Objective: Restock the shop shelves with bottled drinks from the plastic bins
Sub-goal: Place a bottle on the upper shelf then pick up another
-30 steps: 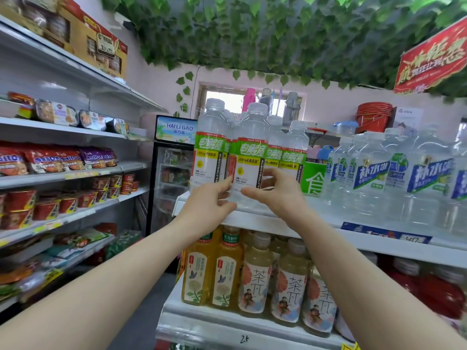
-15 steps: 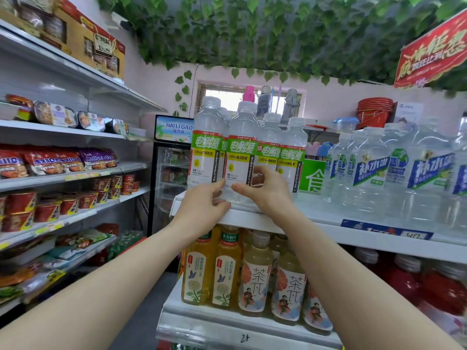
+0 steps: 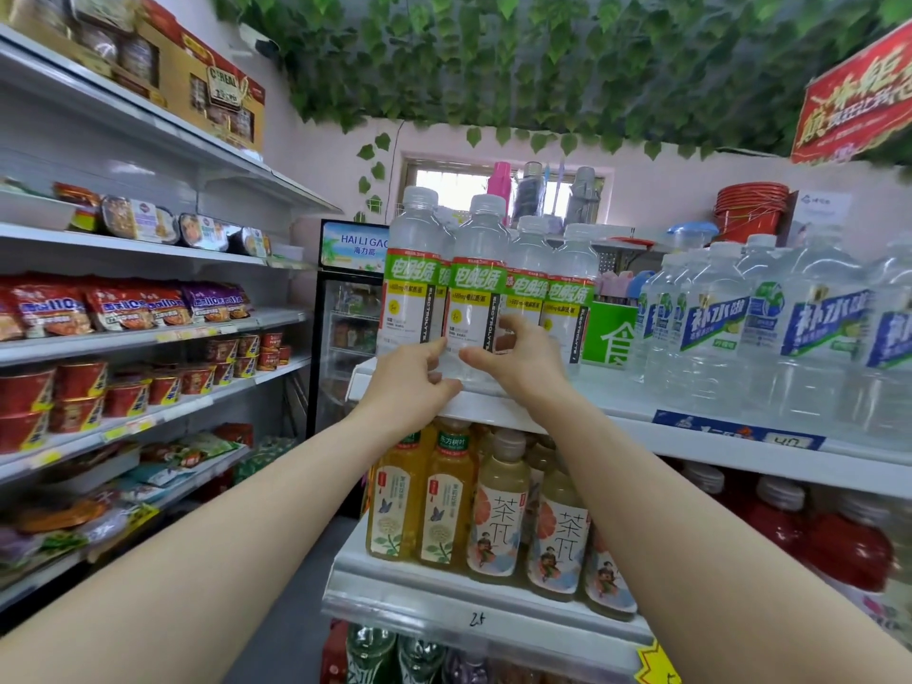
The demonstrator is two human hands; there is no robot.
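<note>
Electrolyte bottle [image 3: 475, 308]: stood upright at the front edge of the top shelf [image 3: 498, 412], squeezed in touching the neighbour bottles [image 3: 413, 288] on both sides.
Left hand [image 3: 409, 387]: pinched onto the bottle's lower left, right by the shelf lip.
Right hand [image 3: 525, 357]: wrapped round the same bottle from the right, thumb laid across the front, fingers tucked behind.
Step in hand: looks like the bottle's being squared up into the row, label out.
Doing it well: base should be slid flat, not tipped. Pressure is best kept low so nothing tall gets toppled. Label should be turned forward before it's let go.
Watch out: edge is close, so neighbours could easily get nudged off.
</note>
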